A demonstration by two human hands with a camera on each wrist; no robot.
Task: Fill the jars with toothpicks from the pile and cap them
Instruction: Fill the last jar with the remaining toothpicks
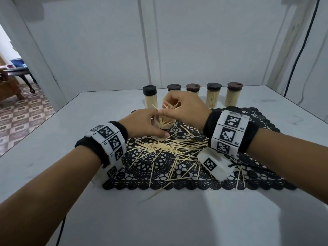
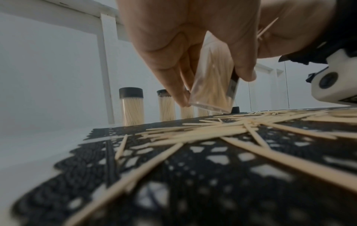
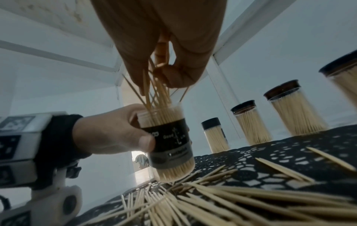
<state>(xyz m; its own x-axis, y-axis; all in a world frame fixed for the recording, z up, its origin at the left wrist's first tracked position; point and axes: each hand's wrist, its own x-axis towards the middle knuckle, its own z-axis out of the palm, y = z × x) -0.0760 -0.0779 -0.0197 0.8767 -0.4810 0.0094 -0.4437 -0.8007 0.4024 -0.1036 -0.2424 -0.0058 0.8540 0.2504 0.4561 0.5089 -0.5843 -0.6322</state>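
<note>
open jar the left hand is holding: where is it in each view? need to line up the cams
Head: open jar at centre, mostly hidden between the left hand and right hand.
Left wrist: upper centre, tilted, clear base low, held by the left hand's fingers.
Right wrist: centre, black label facing the camera, toothpicks entering its mouth.
Shared landmark: the row of capped jars behind it.
</note>
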